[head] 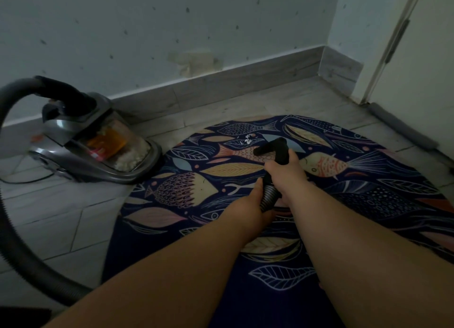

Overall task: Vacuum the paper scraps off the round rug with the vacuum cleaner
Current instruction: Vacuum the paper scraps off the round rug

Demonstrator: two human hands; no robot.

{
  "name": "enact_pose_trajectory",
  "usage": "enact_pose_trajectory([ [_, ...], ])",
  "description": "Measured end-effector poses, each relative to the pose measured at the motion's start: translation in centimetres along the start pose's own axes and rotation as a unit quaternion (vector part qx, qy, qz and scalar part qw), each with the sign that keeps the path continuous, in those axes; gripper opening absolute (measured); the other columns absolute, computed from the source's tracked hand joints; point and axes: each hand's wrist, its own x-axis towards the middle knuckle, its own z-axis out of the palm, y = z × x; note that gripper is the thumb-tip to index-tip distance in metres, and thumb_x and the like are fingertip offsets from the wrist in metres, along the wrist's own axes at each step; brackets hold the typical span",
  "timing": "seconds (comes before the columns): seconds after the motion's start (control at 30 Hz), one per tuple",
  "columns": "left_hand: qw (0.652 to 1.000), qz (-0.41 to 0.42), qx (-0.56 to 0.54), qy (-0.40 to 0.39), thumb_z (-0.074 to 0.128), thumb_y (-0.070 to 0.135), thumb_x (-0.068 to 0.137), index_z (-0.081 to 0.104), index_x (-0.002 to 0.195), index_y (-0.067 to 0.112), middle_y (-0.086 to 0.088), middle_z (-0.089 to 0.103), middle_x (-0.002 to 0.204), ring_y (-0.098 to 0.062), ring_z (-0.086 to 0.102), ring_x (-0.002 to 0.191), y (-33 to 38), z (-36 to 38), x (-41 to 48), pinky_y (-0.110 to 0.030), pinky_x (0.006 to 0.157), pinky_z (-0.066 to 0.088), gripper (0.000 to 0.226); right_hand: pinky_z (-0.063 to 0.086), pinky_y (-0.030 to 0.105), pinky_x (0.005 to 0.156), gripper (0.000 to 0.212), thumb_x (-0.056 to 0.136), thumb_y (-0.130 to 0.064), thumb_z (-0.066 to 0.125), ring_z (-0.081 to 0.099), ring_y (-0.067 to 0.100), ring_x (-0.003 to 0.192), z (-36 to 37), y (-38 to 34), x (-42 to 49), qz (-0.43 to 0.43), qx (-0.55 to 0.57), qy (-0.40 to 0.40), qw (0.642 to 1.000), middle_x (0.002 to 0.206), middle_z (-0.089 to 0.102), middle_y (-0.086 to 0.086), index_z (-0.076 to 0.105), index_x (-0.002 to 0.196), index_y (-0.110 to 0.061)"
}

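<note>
Home: wallpaper (172, 20), patterned rug (368, 180)

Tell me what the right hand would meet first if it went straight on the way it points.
Likely the paper scraps, just past the nozzle the right hand grips, on the round rug; depth unclear.

There is only one camera; it sits on the person's head and looks forward and down; both arms come in from below; the left hand (247, 204) and right hand (282, 171) on the hose (269, 195) are close, in the middle; the round rug (368, 180) fills the low half; the wall (172, 32) is farther off, at the top.
</note>
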Motion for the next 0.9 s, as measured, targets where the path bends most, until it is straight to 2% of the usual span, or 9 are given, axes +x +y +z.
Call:
enact_pose_trajectory([
  [0.17,1.0,0.01,-0.004,-0.001,0.049,0.036,0.097,-0.011,0.151,0.028,-0.011,0.042,0.145,-0.027,0.046,0.124,-0.1,0.0,0.7,-0.029,0.097,0.037,0.081,0.054,0.055,0.089,0.081,0.09,-0.031,0.061,0.058,0.035,0.105,0.0,-0.3,0.4,-0.016,-0.001,0.029,0.999,0.138,0.05,0.011,0.015,0.153,-0.047],
  [0.27,1.0,0.018,-0.009,-0.006,0.048,0.036,0.097,-0.011,0.151,0.029,-0.011,0.041,0.145,-0.027,0.045,0.125,0.2,0.0,2.0,-0.03,0.095,0.037,0.08,0.056,0.055,0.085,0.08,0.092,-0.029,0.061,0.059,0.035,0.103,-0.4,-0.4,1.9,-0.024,0.005,0.053,0.998,0.14,0.05,0.011,0.013,0.154,-0.046],
  [0.33,1.0,0.018,-0.012,-0.008,0.048,0.036,0.097,-0.012,0.151,0.028,-0.013,0.042,0.144,-0.028,0.047,0.123,0.3,0.1,2.8,-0.03,0.093,0.037,0.081,0.055,0.054,0.088,0.083,0.092,-0.029,0.06,0.058,0.034,0.104,-0.4,-0.4,2.8,-0.031,-0.008,0.055,0.998,0.144,0.047,0.011,0.009,0.155,-0.045],
  [0.4,1.0,0.012,-0.018,-0.005,0.048,0.036,0.096,-0.013,0.151,0.028,-0.015,0.043,0.142,-0.029,0.049,0.12,0.0,0.0,3.4,-0.031,0.092,0.039,0.082,0.053,0.049,0.09,0.083,0.092,-0.027,0.059,0.056,0.03,0.103,-0.3,-0.6,3.7,-0.04,-0.022,0.048,0.998,0.146,0.046,0.011,0.008,0.156,-0.043],
  [0.53,0.999,0.003,-0.032,0.012,0.049,0.037,0.096,-0.012,0.151,0.028,-0.014,0.044,0.142,-0.028,0.05,0.12,-0.7,-0.6,4.1,-0.03,0.093,0.039,0.082,0.046,0.039,0.083,0.082,0.095,-0.027,0.058,0.05,0.027,0.106,0.6,-1.3,4.8,-0.058,-0.055,0.027,0.996,0.15,0.04,0.012,0.006,0.158,-0.039],
  [0.6,0.999,-0.002,-0.032,0.023,0.049,0.037,0.096,-0.011,0.151,0.028,-0.013,0.044,0.143,-0.028,0.049,0.121,-1.1,-0.9,4.0,-0.031,0.094,0.039,0.082,0.049,0.041,0.087,0.083,0.095,-0.028,0.059,0.052,0.031,0.113,1.5,-1.7,4.9,-0.06,-0.059,0.011,0.996,0.149,0.041,0.012,0.007,0.158,-0.04],
  [0.73,0.999,-0.014,-0.02,0.035,0.049,0.036,0.097,-0.013,0.151,0.025,-0.013,0.046,0.139,-0.028,0.051,0.118,-2.2,-1.7,3.5,-0.03,0.09,0.041,0.083,0.051,0.054,0.096,0.081,0.091,-0.029,0.062,0.055,0.033,0.114,3.4,-2.0,4.6,-0.061,-0.051,-0.016,0.997,0.144,0.046,0.01,0.015,0.156,-0.042],
  [0.9,0.999,-0.013,-0.016,0.032,0.048,0.036,0.097,-0.012,0.151,0.024,-0.014,0.047,0.139,-0.027,0.051,0.118,-2.6,-1.6,3.2,-0.027,0.087,0.039,0.082,0.049,0.049,0.099,0.081,0.09,-0.031,0.062,0.054,0.032,0.117,3.8,-1.4,4.5,-0.066,-0.056,-0.009,0.996,0.144,0.047,0.009,0.017,0.157,-0.039],
])
